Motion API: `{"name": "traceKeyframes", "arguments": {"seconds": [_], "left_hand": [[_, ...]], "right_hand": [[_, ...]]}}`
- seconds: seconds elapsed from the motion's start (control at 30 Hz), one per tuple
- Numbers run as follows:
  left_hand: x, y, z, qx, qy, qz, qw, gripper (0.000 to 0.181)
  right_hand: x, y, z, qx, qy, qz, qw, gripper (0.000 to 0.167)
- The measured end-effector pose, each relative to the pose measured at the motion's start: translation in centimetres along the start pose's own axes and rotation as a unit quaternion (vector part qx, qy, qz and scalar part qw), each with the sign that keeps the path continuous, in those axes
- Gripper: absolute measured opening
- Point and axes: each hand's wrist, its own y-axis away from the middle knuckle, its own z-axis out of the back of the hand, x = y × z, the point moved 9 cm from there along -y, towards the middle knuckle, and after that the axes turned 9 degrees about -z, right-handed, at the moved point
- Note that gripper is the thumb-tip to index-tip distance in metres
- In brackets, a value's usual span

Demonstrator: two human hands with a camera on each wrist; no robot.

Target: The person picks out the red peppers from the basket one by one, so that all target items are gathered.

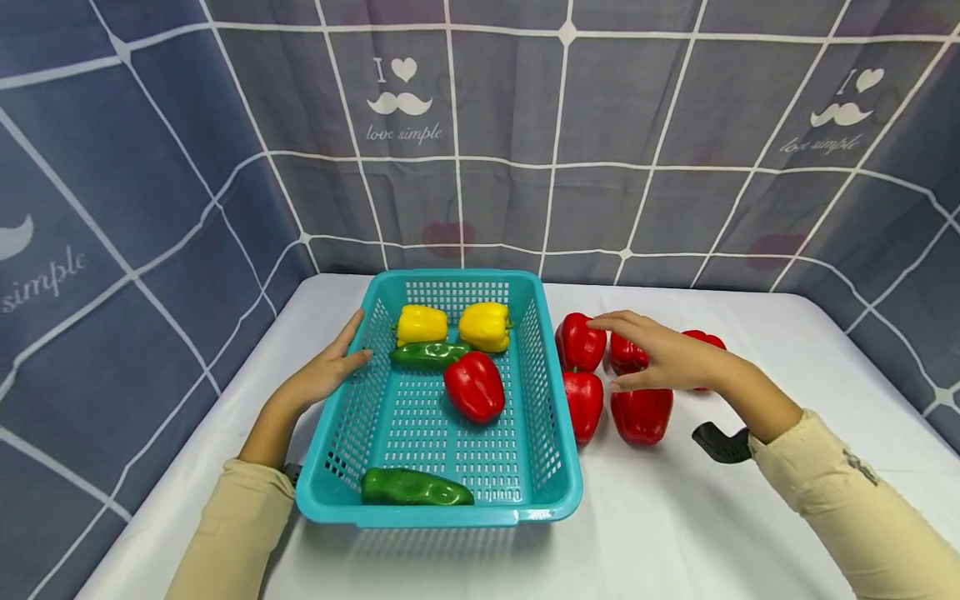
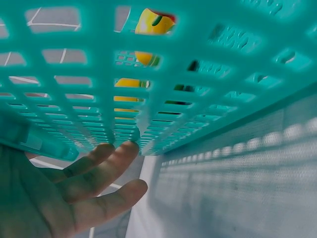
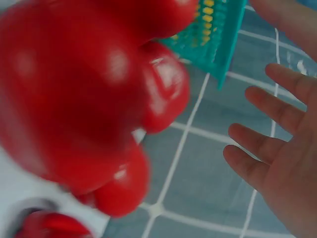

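A teal perforated basket (image 1: 442,518) stands on the white table. My left hand (image 1: 324,372) rests against its left side, fingers along the rim and wall; the left wrist view shows the fingers (image 2: 106,171) extended beside the slotted wall. Inside lie two yellow bell peppers (image 1: 484,326), a red bell pepper (image 1: 476,387) and two long green peppers (image 1: 416,487). My right hand (image 1: 667,354) hovers over a group of red bell peppers (image 1: 642,415) right of the basket. Its fingers (image 3: 252,146) are spread, with nothing held in the right wrist view.
Several red bell peppers (image 1: 579,342) sit close to the basket's right wall. Dark tiled-pattern cloth (image 1: 502,200) encloses the white tabletop (image 1: 750,533) at the back and sides. A black strap piece (image 1: 722,442) hangs at the right wrist.
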Motion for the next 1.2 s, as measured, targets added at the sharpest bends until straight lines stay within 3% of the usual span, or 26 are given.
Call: {"name": "traceKeyframes", "arguments": {"seconds": [0.23,0.5,0.77,1.2], "left_hand": [[-0.1,0.0,0.0,-0.001,0.0,-0.002,1.0,0.072],[0.1,-0.1,-0.1,-0.007,-0.001,0.001,1.0,0.07],[0.3,-0.1,0.0,-0.011,-0.001,0.005,0.9999,0.07],[0.4,-0.1,0.0,-0.01,-0.003,0.009,0.9999,0.07]], "right_hand": [[5.0,-2.7,0.3,0.021,0.027,0.047,0.9983,0.082],[9.4,-4.8,-2.6,0.06,0.067,0.095,0.9914,0.083],[10.4,-5.9,-5.3,0.09,0.079,0.102,0.9876,0.083],[10.9,-6.9,-7.2,0.095,0.08,0.121,0.9849,0.092]]}}
